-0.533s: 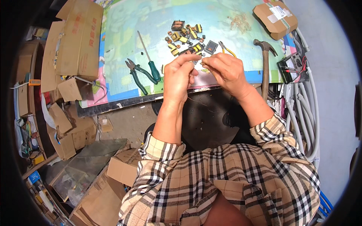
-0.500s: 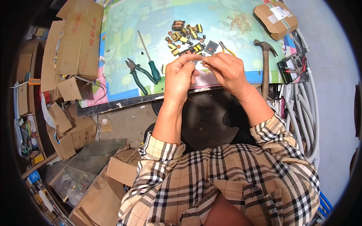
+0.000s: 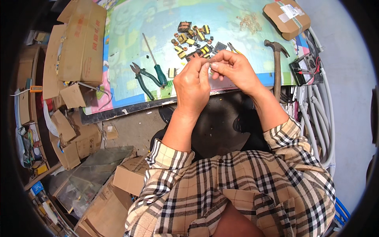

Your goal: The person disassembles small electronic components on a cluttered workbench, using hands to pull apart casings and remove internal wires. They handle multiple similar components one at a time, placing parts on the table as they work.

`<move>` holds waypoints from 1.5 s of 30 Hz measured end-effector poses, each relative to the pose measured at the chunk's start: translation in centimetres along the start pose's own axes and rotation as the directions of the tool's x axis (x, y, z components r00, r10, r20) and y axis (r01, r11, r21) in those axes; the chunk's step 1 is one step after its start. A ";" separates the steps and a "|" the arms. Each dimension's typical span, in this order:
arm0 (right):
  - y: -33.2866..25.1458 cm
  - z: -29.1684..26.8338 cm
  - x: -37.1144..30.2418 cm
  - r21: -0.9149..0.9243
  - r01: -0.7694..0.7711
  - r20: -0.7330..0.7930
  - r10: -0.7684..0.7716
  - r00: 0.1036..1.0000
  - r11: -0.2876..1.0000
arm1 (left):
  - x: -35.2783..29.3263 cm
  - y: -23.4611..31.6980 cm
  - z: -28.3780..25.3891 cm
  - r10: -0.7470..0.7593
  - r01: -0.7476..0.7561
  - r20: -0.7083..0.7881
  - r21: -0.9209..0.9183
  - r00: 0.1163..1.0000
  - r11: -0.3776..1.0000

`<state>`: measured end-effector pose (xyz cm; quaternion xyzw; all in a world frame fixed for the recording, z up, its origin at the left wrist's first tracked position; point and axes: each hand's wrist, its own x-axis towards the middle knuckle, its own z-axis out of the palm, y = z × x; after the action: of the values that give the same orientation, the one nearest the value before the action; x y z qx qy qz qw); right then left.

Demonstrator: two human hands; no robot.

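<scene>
My left hand (image 3: 192,83) and my right hand (image 3: 237,72) meet over the table's near edge, thumbs and index fingers pinched together. A small piece sits between their fingertips, too hidden to name. Just beyond lies a heap of small coils and transformers (image 3: 200,35), black and yellow with copper windings. Beside my left hand stands a single yellow-and-black transformer (image 3: 172,72). To its left are green-handled pliers (image 3: 145,79) and a green-handled screwdriver (image 3: 157,67). Yellow-handled cutters (image 3: 232,48) lie partly behind my right hand.
A claw hammer (image 3: 277,65) rests across the table's right edge. Copper wire scraps (image 3: 250,23) lie at the far right, near a cardboard package (image 3: 286,19). A black device with red leads (image 3: 303,72) and grey hoses (image 3: 321,118) are right. Cardboard boxes (image 3: 83,43) stand left.
My left hand has turned, its thumb now raised against the index finger. My right hand has shifted slightly left, and the fingertips of both hands have come closer together.
</scene>
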<state>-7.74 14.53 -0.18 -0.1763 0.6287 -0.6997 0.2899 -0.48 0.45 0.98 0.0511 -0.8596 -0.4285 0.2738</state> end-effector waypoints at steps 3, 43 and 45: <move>-0.2 0.9 -0.3 -0.121 0.050 -0.091 -0.061 0.994 0.991 | -0.2 -0.3 0.4 -0.188 0.185 -0.001 -0.165 0.982 0.969; -0.2 0.5 -0.2 0.017 -0.149 -0.009 0.149 0.989 0.989 | 0.1 -1.3 0.2 -0.671 0.675 0.350 -0.671 0.654 0.308; 0.2 0.2 -0.2 0.051 -0.172 0.013 0.172 0.985 0.984 | 0.0 -1.4 0.8 -0.669 0.621 0.205 -0.628 0.714 0.470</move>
<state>-7.41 14.46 -0.35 -0.1168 0.6219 -0.6874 0.3565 -1.07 0.15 -0.47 0.2861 -0.5570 -0.7703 0.1209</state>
